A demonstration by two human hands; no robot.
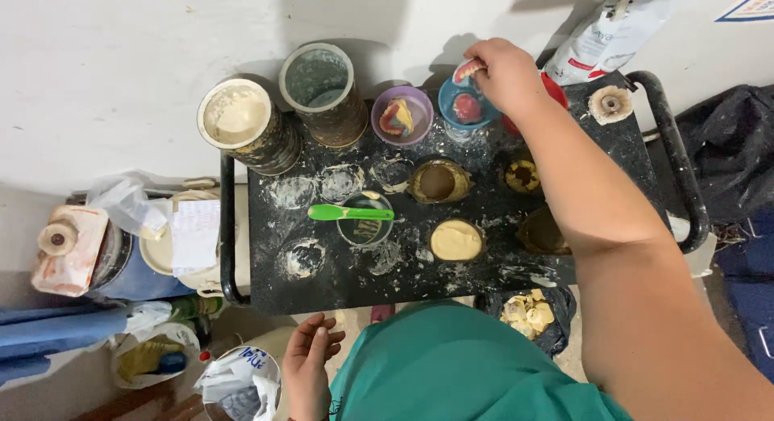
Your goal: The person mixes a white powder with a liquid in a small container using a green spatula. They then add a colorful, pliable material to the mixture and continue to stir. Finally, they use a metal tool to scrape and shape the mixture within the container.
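My right hand (504, 70) reaches to the back of a black cart top (322, 268) and holds a pink and white denture piece (468, 67) over a blue bowl (451, 105). A purple bowl (383, 131) with a coloured dental piece stands to its left. My left hand (310, 365) hangs below the cart's front edge with fingers apart, holding nothing. A green spatula (348, 213) lies across a small glass cup (364, 228) near the middle. A round cream-filled mould (456, 240) and a brown-filled mould (438, 182) sit close by.
Two tall plaster-crusted jars (242, 123) (322, 87) stand at the back left. A white and red bag (605, 30) leans at the back right. Buckets and plastic bags (153, 252) crowd the floor on the left; a black bag of plaster pieces (528, 315) hangs in front.
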